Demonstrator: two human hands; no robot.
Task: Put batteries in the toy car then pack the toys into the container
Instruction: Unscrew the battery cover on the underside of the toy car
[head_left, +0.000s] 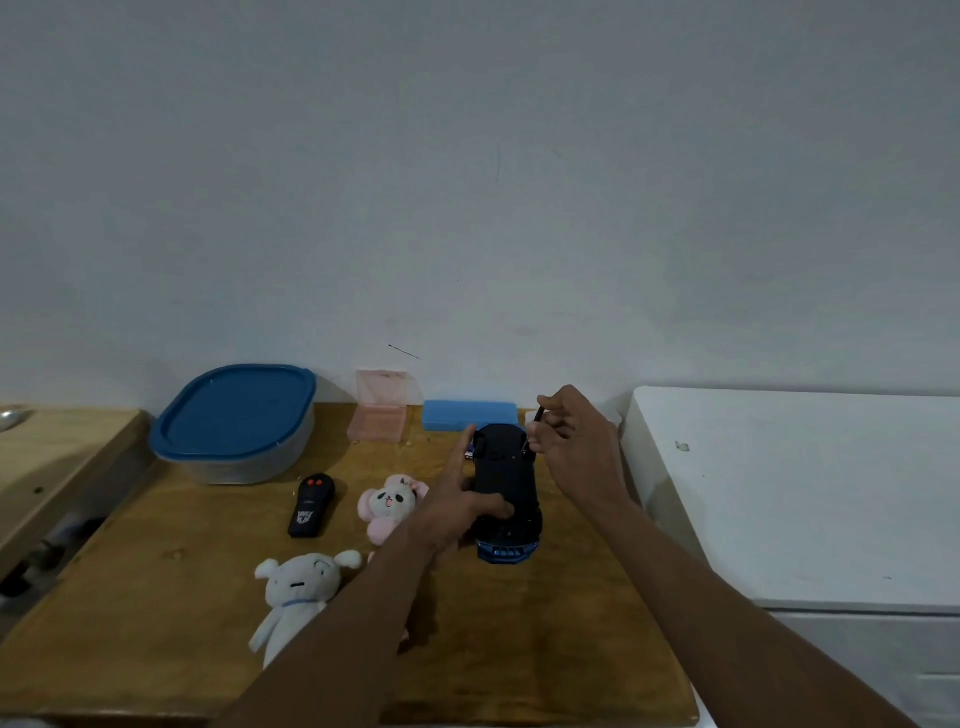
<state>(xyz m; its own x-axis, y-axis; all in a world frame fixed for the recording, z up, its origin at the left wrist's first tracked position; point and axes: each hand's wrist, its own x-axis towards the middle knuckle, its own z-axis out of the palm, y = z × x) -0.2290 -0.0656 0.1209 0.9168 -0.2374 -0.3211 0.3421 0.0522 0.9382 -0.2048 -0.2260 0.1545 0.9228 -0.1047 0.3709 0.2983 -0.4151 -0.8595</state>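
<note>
A blue toy car (506, 493) lies upside down on the wooden table (171, 597), its black underside facing up. My left hand (457, 506) rests on the car's left side, thumb across the underside and forefinger stretched along its edge. My right hand (574, 441) holds a thin black screwdriver (535, 423) upright over the car's far right corner. A clear container with a blue lid (236, 421) stands at the back left. A black remote (311, 506), a pink and white plush (392, 501) and a white plush (298, 587) lie left of the car.
An open pink plastic case (379, 408) leans against the wall, with a blue box (470, 414) beside it. A white cabinet (805, 493) stands right of the table. A lower wooden surface (57, 457) sits to the left.
</note>
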